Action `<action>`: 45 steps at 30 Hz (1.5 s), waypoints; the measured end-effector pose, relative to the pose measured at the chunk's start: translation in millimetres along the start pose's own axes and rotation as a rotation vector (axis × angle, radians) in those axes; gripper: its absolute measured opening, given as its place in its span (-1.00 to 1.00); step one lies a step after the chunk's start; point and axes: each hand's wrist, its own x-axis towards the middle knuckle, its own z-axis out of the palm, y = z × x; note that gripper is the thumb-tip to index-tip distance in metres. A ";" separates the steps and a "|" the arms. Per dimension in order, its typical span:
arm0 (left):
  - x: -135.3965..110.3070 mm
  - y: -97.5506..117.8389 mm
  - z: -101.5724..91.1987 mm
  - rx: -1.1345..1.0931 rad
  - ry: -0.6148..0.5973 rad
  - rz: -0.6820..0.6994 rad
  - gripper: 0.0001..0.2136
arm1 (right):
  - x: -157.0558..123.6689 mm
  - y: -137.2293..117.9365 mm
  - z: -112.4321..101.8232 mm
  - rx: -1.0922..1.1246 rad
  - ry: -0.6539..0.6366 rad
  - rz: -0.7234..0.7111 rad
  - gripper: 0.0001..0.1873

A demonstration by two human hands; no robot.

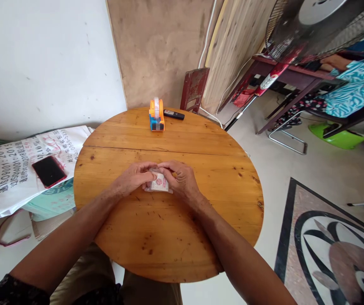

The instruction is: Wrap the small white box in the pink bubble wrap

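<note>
Over the middle of the wooden table (169,228), both my hands are on a small white packet (160,182) in clear plastic with reddish print on its face. My left hand (136,176) grips its left side, the thumb lying on the front. At the top right edge, my right hand (180,178) pinches the clear wrap between thumb and fingers. The fingertips of the two hands nearly meet along the upper edge. What lies behind the packet is hidden by my fingers.
An orange and blue tape dispenser (156,115) stands at the table's far side beside a black remote (174,115). Left of the table, a phone (49,171) rests on a printed white sack (10,156). A standing fan (296,38) and a seated person (356,89) are at right.
</note>
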 end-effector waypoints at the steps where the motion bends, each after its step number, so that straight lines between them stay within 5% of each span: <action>1: 0.8 -1.2 -1.0 -0.011 -0.005 0.003 -0.59 | -0.2 -0.3 0.5 -0.026 0.003 -0.013 -0.80; 12: 4.2 -4.2 -2.8 0.024 0.011 -0.007 -0.62 | 2.7 2.9 -6.5 0.123 -0.027 0.062 -0.80; 34: 1.6 3.0 -2.1 0.002 0.047 -0.049 -0.61 | -6.1 3.9 -18.8 -0.258 -0.143 -0.314 -0.88; 45: 3.3 0.7 -2.1 -0.041 0.064 -0.066 -0.58 | -3.8 9.7 -34.3 -0.068 -0.027 -0.084 -0.84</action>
